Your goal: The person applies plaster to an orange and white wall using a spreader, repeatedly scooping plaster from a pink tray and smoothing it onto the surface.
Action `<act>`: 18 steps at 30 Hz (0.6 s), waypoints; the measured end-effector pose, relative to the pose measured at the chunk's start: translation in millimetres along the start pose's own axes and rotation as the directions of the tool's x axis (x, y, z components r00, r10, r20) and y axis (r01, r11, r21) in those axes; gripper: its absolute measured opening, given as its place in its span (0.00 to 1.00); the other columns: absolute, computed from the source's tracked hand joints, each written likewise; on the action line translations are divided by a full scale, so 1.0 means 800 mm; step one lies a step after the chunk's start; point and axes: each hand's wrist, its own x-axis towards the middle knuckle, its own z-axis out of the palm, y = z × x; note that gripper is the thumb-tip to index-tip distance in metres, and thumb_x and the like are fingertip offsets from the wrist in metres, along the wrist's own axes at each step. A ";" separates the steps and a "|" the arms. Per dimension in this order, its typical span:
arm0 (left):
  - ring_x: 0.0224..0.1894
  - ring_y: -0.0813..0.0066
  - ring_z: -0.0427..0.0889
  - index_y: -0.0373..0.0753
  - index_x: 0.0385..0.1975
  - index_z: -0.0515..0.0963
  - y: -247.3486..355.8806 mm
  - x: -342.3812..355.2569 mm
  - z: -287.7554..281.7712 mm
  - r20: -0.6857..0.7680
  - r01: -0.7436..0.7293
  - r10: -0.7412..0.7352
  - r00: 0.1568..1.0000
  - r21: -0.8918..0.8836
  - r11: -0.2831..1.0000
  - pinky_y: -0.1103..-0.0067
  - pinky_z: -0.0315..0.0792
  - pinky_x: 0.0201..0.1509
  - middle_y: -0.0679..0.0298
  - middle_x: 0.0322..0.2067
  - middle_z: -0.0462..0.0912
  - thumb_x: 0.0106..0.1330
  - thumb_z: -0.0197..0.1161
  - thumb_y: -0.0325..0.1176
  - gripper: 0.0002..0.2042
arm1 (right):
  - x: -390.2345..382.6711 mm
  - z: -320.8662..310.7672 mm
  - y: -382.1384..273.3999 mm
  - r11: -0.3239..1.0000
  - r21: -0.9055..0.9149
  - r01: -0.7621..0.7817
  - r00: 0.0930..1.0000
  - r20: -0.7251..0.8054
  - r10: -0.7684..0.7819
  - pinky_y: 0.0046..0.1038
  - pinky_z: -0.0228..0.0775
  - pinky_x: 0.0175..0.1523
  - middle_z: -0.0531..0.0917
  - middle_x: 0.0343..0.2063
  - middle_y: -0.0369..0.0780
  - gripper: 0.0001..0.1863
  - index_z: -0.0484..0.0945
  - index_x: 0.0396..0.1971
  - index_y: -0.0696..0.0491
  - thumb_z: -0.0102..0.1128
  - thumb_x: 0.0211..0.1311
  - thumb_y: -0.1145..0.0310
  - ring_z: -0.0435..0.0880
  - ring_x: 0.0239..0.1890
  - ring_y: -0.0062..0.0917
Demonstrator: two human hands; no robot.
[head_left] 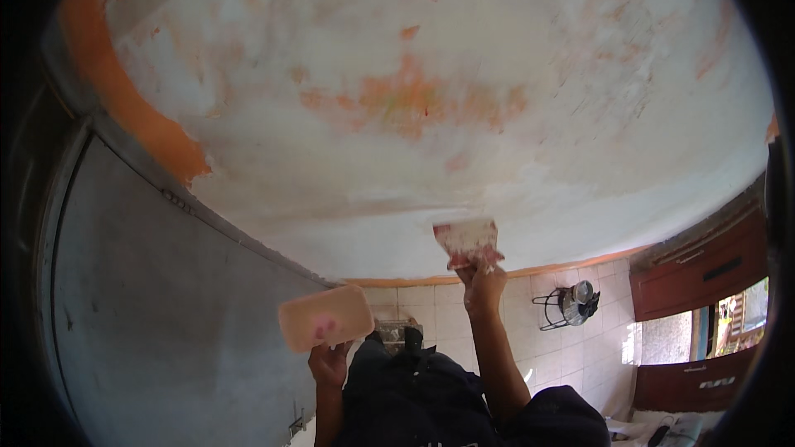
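Observation:
My right hand (pixel 483 284) is closed round a wide putty knife (pixel 468 236), its blade smeared with white and reddish filler, raised against or just in front of the wall (pixel 373 165). I cannot tell whether the blade touches. White filler coats most of that wall, with orange patches showing through near the middle. Lower left, my left hand (pixel 330 364) grips a peach-coloured rectangular plastic tub (pixel 326 317) by its lower edge. Pinkish marks show on the tub's face, and its inside cannot be made out.
A grey door (pixel 166 298) stands along the left, beside a strip of bare orange wall (pixel 157 124). On the tiled floor (pixel 546 356), a black-legged stand (pixel 571 302) holds a metallic pot-like thing. Dark red shutters (pixel 700 269) frame an opening at the right.

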 end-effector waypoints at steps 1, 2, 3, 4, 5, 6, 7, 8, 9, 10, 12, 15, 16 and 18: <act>0.55 0.53 0.68 0.38 0.55 0.63 -0.001 0.002 -0.002 0.018 -0.009 0.008 1.000 0.028 1.000 0.53 0.67 0.55 0.55 0.52 0.68 0.60 0.54 0.37 0.23 | 0.009 -0.025 0.017 0.998 -0.057 -0.025 1.000 -0.019 0.024 0.31 0.80 0.34 0.78 0.24 0.49 0.09 0.67 0.33 0.72 0.47 0.56 0.79 0.82 0.29 0.33; 0.55 0.54 0.69 0.38 0.55 0.63 0.000 0.002 -0.005 0.033 -0.018 0.017 0.999 0.057 0.998 0.54 0.66 0.56 0.55 0.52 0.68 0.60 0.54 0.38 0.23 | 0.022 -0.048 0.037 0.992 -0.115 -0.056 0.998 -0.041 0.051 0.28 0.80 0.32 0.79 0.23 0.49 0.11 0.67 0.33 0.73 0.49 0.56 0.78 0.82 0.28 0.30; 0.55 0.54 0.69 0.38 0.55 0.63 0.001 0.001 -0.007 0.034 -0.010 0.008 0.999 0.053 0.999 0.54 0.66 0.56 0.55 0.52 0.68 0.60 0.54 0.38 0.23 | 0.042 -0.072 0.061 0.979 -0.177 -0.098 0.991 -0.104 0.081 0.28 0.80 0.31 0.79 0.23 0.49 0.10 0.67 0.32 0.72 0.49 0.56 0.78 0.82 0.27 0.31; 0.55 0.54 0.69 0.38 0.55 0.63 0.000 0.004 -0.006 0.044 0.004 -0.006 0.999 0.049 0.999 0.54 0.66 0.56 0.56 0.52 0.68 0.59 0.55 0.38 0.23 | 0.068 -0.097 0.083 0.963 -0.232 -0.137 0.980 -0.173 0.098 0.28 0.80 0.31 0.79 0.24 0.49 0.09 0.67 0.30 0.71 0.49 0.56 0.78 0.82 0.27 0.31; 0.55 0.54 0.69 0.38 0.55 0.63 0.000 0.006 -0.005 0.051 0.010 -0.012 0.999 0.043 0.999 0.54 0.66 0.56 0.56 0.52 0.68 0.59 0.55 0.38 0.24 | 0.092 -0.113 0.100 0.942 -0.283 -0.181 0.965 -0.235 0.115 0.28 0.80 0.30 0.79 0.25 0.49 0.08 0.68 0.29 0.70 0.48 0.56 0.78 0.82 0.26 0.31; 0.55 0.54 0.69 0.38 0.55 0.63 0.000 0.006 -0.006 0.049 0.012 -0.015 0.999 0.051 0.999 0.54 0.66 0.56 0.56 0.52 0.68 0.59 0.55 0.38 0.24 | 0.109 -0.117 0.108 0.956 -0.224 -0.187 0.964 -0.231 0.134 0.28 0.79 0.29 0.79 0.25 0.49 0.07 0.68 0.27 0.69 0.49 0.56 0.78 0.82 0.26 0.31; 0.55 0.54 0.69 0.38 0.55 0.63 0.000 0.006 -0.006 0.051 0.018 -0.021 0.998 0.058 0.998 0.54 0.66 0.56 0.56 0.52 0.68 0.59 0.55 0.38 0.24 | 0.126 -0.117 0.110 0.969 -0.162 -0.189 0.962 -0.229 0.149 0.28 0.79 0.28 0.79 0.25 0.49 0.07 0.69 0.25 0.69 0.49 0.56 0.78 0.82 0.26 0.32; 0.55 0.54 0.69 0.38 0.55 0.63 -0.002 0.009 -0.002 0.062 0.029 -0.033 0.998 0.063 0.998 0.54 0.66 0.55 0.56 0.52 0.68 0.59 0.55 0.38 0.24 | 0.149 -0.122 0.109 0.979 -0.097 -0.180 0.961 -0.228 0.154 0.27 0.79 0.27 0.78 0.25 0.49 0.08 0.69 0.23 0.68 0.49 0.56 0.78 0.82 0.27 0.32; 0.55 0.54 0.69 0.38 0.55 0.63 -0.002 0.010 -0.006 0.055 0.037 -0.040 0.998 0.057 0.998 0.54 0.66 0.55 0.56 0.52 0.68 0.58 0.55 0.38 0.24 | 0.161 -0.106 0.098 0.987 -0.089 -0.137 0.962 -0.249 0.111 0.28 0.79 0.29 0.78 0.25 0.50 0.08 0.69 0.23 0.69 0.49 0.57 0.78 0.82 0.27 0.33; 0.55 0.54 0.69 0.39 0.54 0.63 -0.001 0.010 -0.011 0.045 0.043 -0.045 0.998 0.051 0.998 0.54 0.66 0.55 0.56 0.52 0.68 0.58 0.56 0.38 0.24 | 0.169 -0.076 0.077 0.994 -0.080 -0.074 0.967 -0.251 0.052 0.28 0.80 0.31 0.78 0.25 0.50 0.09 0.70 0.22 0.69 0.49 0.57 0.77 0.81 0.28 0.33; 0.55 0.54 0.69 0.39 0.54 0.63 -0.003 0.010 -0.014 0.034 0.047 -0.048 0.998 0.040 0.998 0.54 0.66 0.55 0.56 0.52 0.68 0.58 0.56 0.37 0.24 | 0.163 -0.021 0.021 0.998 -0.053 0.033 0.978 -0.205 -0.043 0.29 0.81 0.34 0.77 0.24 0.51 0.10 0.70 0.22 0.70 0.49 0.58 0.77 0.81 0.29 0.35; 0.54 0.53 0.69 0.39 0.54 0.63 -0.005 0.013 -0.009 0.017 0.036 -0.037 0.999 0.010 0.999 0.54 0.68 0.54 0.56 0.52 0.68 0.56 0.56 0.35 0.24 | 0.096 0.036 -0.070 0.992 0.011 0.123 0.992 0.025 -0.123 0.31 0.80 0.40 0.78 0.25 0.51 0.12 0.71 0.21 0.70 0.45 0.61 0.77 0.81 0.31 0.35; 0.54 0.53 0.69 0.39 0.54 0.63 -0.007 0.014 -0.009 -0.004 0.041 -0.041 0.999 -0.014 0.999 0.54 0.69 0.53 0.56 0.52 0.68 0.55 0.56 0.35 0.25 | 0.072 0.047 -0.096 0.986 -0.002 0.167 0.983 0.078 -0.167 0.31 0.80 0.41 0.78 0.26 0.52 0.13 0.71 0.22 0.70 0.45 0.61 0.77 0.81 0.31 0.35; 0.54 0.52 0.68 0.39 0.54 0.63 -0.011 0.015 -0.003 -0.010 0.040 -0.040 0.999 -0.024 0.999 0.54 0.70 0.52 0.56 0.51 0.68 0.54 0.57 0.34 0.26 | 0.053 0.043 -0.119 0.936 -0.109 0.336 0.932 0.184 -0.313 0.32 0.79 0.41 0.78 0.26 0.51 0.13 0.71 0.24 0.70 0.44 0.62 0.75 0.81 0.31 0.35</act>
